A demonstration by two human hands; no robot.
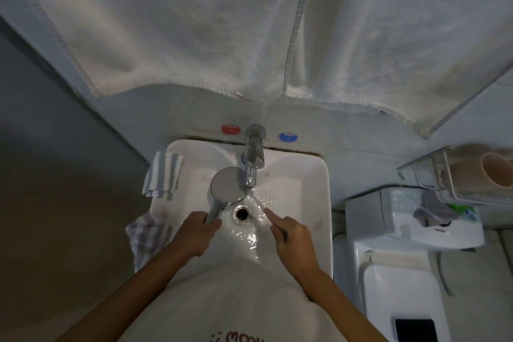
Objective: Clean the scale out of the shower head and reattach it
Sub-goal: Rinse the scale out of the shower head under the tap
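Note:
A chrome shower head (227,184) with a round grey face lies over the white sink (319,191), face up, just left of the tap spout (251,164). My left hand (195,233) grips its handle near the drain (241,213). Water runs from the tap and splashes off the head's right edge. My right hand (291,236) hovers over the basin's right side, pinching a thin pale stick-like tool (261,204) that points up toward the stream; what the tool is I cannot tell.
Red (229,128) and blue (288,136) tap knobs sit on the wall. Striped cloths hang over the sink's left rim (163,175) and front-left corner (147,233). White towels (249,22) hang overhead. A toilet (399,280) with a phone (415,329) and a wire shelf (455,175) stand at right.

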